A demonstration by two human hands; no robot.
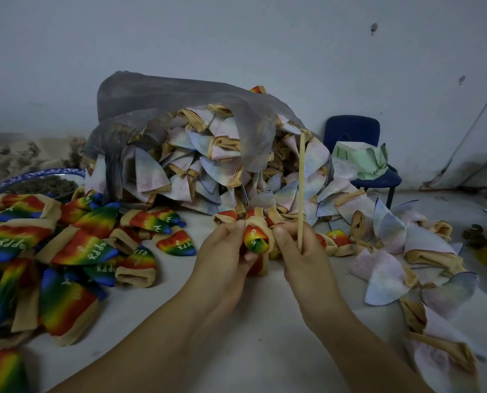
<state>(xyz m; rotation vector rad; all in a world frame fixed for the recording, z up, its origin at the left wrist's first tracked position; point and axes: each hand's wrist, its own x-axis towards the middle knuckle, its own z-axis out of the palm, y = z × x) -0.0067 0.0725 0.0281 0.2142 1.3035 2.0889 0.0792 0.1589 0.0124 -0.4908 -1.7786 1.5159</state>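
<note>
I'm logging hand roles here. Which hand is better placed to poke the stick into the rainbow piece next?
Right: the right hand grips the stick upright beside the rainbow piece, which the left hand holds.

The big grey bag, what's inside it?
The grey bag is stuffed with pale cloth pieces with tan cuffs, spilling from its open mouth onto the table. Its cloudy plastic hides whatever lies deeper.

White "HAPPY" lettering on the rainbow cloth pieces [86, 249]

Bare table [265, 330] near; rainbow pieces [74, 251] left, pale pieces [392, 251] right, bag [179, 131] behind.
</note>
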